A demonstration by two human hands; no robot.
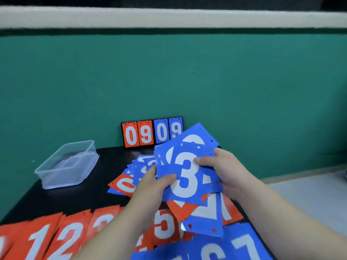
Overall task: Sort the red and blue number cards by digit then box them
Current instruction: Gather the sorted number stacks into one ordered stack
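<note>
- Blue card marked 3 [185, 177] is held up over the black table [75, 197], on top of a fanned bunch of blue cards [199, 136].
- Left hand [150, 186]: thumb on the 3 card's left edge, fingers curled underneath, pinching the bunch.
- Right hand [223, 171]: thumb pressed on the card's upper right beside the digit, fingers curled behind the bunch.
- Below the hands: loose heap of red and blue cards [204, 212], overlapping; a red 0 [124, 184] at its left edge.
- Near edge: red row [67, 239] reads 1, 2, 3, then 5; the 3 is partly hidden by the left forearm. A blue 7 [246, 246] lies to the right.
- Clear plastic box [62, 178] sits at the table's far left, apart from the cards.
- Flip scoreboard [150, 133] stands at the back edge against the green wall [169, 81], showing red 09 and blue 09.
</note>
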